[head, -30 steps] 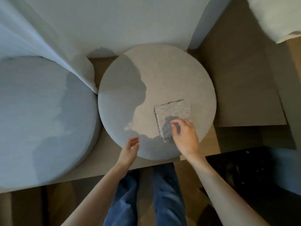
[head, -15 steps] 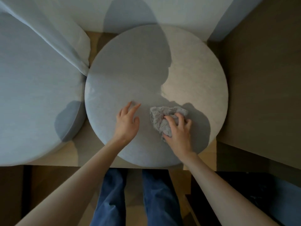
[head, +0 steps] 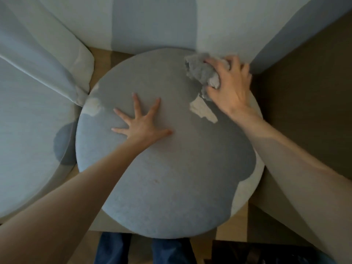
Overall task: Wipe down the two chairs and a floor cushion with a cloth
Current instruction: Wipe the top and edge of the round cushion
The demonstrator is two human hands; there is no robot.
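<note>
A round grey cushion (head: 171,187) fills the middle of the head view, mostly in my shadow. My left hand (head: 141,122) lies flat on its top with the fingers spread, holding nothing. At the cushion's far right edge my right hand (head: 230,84) presses down on a crumpled grey cloth (head: 200,70), with its fingers closed over it. Part of the cloth is hidden under that hand.
A second, larger round grey seat (head: 24,130) lies at the left, with a pale curtain (head: 47,54) draped over its far side. A white wall (head: 152,21) stands just behind the cushion. Brown floor (head: 304,92) lies to the right. My jeans (head: 114,248) show below.
My right hand has slid the bunched cloth from the cushion's near middle to its far right edge. My left hand has spread flat further onto the cushion. The camera has come closer.
</note>
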